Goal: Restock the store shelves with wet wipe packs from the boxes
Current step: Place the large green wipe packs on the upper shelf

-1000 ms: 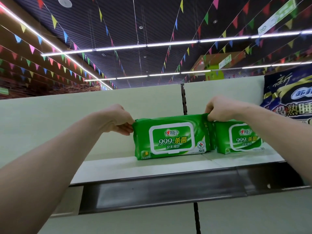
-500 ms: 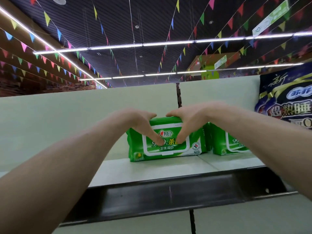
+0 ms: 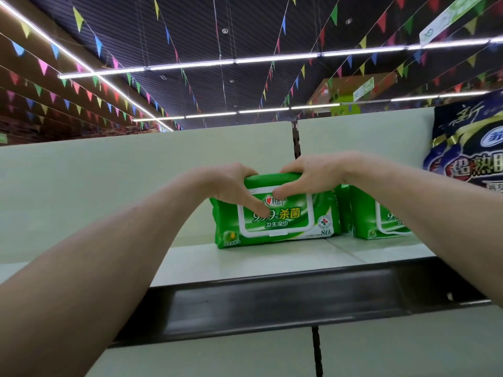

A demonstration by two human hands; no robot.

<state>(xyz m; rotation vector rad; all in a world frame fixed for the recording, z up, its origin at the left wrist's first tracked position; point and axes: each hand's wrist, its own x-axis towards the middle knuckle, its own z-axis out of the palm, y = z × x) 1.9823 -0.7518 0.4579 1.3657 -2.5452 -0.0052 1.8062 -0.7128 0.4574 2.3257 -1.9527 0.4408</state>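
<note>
left hand and right hand, fingers clamped over the wet wipe pack, seat it upright on the shelf, back from its front edge; next, probably a clean release.

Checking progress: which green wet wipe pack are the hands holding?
The left pack: left hand and right hand grip its top; the right pack stands unheld.

Wipe pack: 杀菌, 卫生湿巾, 80; blue bag: prob. 超熟.

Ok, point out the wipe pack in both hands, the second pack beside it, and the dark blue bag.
Held wipe pack [image 3: 285,225]: head view, flip-lid label.
Second wipe pack [image 3: 364,219]: head view, left front.
Dark blue bag [image 3: 473,170]: head view, printed front.
</note>
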